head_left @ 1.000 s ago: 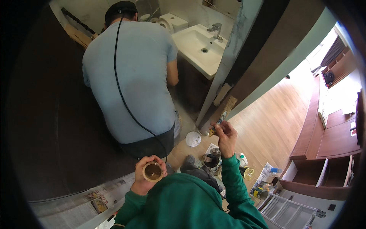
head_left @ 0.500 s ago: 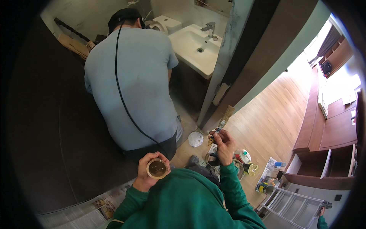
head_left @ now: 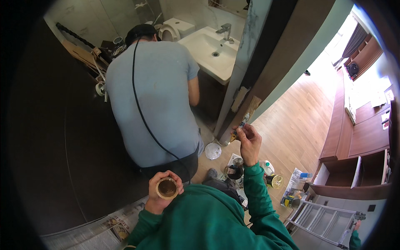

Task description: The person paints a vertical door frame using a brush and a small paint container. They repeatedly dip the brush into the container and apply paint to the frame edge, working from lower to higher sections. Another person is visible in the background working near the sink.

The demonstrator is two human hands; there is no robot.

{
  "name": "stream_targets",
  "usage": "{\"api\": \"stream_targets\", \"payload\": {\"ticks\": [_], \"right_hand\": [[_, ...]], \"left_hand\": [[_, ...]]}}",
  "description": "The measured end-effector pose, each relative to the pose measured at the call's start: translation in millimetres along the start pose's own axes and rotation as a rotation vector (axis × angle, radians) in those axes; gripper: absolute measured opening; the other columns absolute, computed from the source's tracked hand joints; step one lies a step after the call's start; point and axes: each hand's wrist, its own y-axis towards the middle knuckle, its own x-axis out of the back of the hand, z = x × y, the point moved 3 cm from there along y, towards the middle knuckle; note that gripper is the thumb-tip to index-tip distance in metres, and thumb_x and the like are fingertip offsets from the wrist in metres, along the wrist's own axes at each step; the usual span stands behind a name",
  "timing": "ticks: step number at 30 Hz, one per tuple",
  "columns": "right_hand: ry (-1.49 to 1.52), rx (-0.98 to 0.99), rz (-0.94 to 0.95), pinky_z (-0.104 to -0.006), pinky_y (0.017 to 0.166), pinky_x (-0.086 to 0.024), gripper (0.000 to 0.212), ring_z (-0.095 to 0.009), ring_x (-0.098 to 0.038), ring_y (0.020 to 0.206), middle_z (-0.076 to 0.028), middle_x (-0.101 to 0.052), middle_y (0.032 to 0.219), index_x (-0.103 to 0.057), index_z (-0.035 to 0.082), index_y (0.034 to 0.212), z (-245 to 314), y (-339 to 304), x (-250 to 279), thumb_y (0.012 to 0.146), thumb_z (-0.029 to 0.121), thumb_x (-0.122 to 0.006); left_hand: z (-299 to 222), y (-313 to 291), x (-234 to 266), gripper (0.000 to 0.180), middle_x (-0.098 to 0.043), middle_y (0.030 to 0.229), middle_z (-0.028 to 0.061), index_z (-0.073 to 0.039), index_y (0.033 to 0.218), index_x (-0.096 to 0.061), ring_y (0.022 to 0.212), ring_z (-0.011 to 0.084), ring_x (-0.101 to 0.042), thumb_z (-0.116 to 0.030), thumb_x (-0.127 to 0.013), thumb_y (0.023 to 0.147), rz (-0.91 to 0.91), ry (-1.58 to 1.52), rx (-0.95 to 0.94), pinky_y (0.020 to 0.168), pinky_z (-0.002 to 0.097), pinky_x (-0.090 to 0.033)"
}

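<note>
My left hand (head_left: 155,199) is wrapped round a small round cup (head_left: 167,198) with brown stuff inside, held upright in front of my chest. In my right hand (head_left: 250,146), raised to the right, is a paintbrush (head_left: 253,106), pinched by its handle. Its wide, light-brown bristles point up and away, against or just in front of the lower brown door frame (head_left: 266,75); whether they touch cannot be made out. A pale patch (head_left: 240,99) shows on the frame's edge beside the brush.
A person in a grey-blue shirt (head_left: 154,100) crouches just ahead, back toward me, beside a white washbasin (head_left: 208,66). A white round lid (head_left: 213,151), cans and a white jug (head_left: 266,167) stand on the floor. At right are a ladder (head_left: 321,221) and open shelving (head_left: 337,175).
My right hand has moved up with the paintbrush, bringing the bristles higher along the door frame. The cup in my left hand has shifted slightly left. The crouching person appears lower and further right.
</note>
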Motion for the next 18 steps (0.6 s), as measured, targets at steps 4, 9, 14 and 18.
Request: {"api": "stream_targets", "payload": {"ticks": [4, 9, 14, 18], "right_hand": [[0.003, 0.069, 0.004, -0.0307, 0.079, -0.057, 0.023, -0.02, -0.07, 0.086, -0.018, -0.072, 0.099, -0.057, -0.012, 0.114, 18.8, 14.1, -7.9, 0.096, 0.0, -0.061], [0.011, 0.146, 0.019, -0.0295, 0.079, -0.056, 0.023, -0.019, -0.07, 0.085, -0.018, -0.072, 0.099, -0.057, -0.013, 0.114, 50.7, 22.3, -15.9, 0.096, 0.001, -0.061], [0.01, 0.239, 0.027, -0.0291, 0.077, -0.055, 0.025, -0.018, -0.07, 0.084, -0.018, -0.072, 0.098, -0.057, -0.013, 0.115, 88.6, 32.1, -27.2, 0.096, 0.002, -0.062], [-0.062, 0.292, 0.027, -0.0294, 0.076, -0.056, 0.024, -0.019, -0.07, 0.083, -0.017, -0.073, 0.097, -0.059, -0.012, 0.113, 110.9, 39.1, -30.8, 0.096, 0.004, -0.063]], "left_hand": [[4.7, -7.0, 4.6, 0.034, -0.064, 0.077, 0.0215, 0.001, 0.087, -0.063, 0.066, 0.0325, -0.06, -0.028, -0.047, 0.092, 0.0, 0.004, 0.003, 0.066, 0.0428, -0.047], [12.2, -14.7, 8.0, 0.034, -0.064, 0.078, 0.0209, 0.002, 0.088, -0.063, 0.067, 0.0318, -0.06, -0.028, -0.047, 0.092, 0.027, 0.005, 0.013, 0.066, 0.0427, -0.047], [19.7, -20.6, 5.2, 0.033, -0.064, 0.078, 0.0199, 0.001, 0.087, -0.063, 0.068, 0.0303, -0.06, -0.027, -0.046, 0.091, 0.057, 0.03, 0.026, 0.066, 0.0419, -0.048], [25.0, -23.9, 4.1, 0.034, -0.063, 0.077, 0.0191, 0.001, 0.084, -0.064, 0.066, 0.0306, -0.06, -0.029, -0.05, 0.092, 0.007, 0.018, 0.032, 0.066, 0.0405, -0.046]]}}
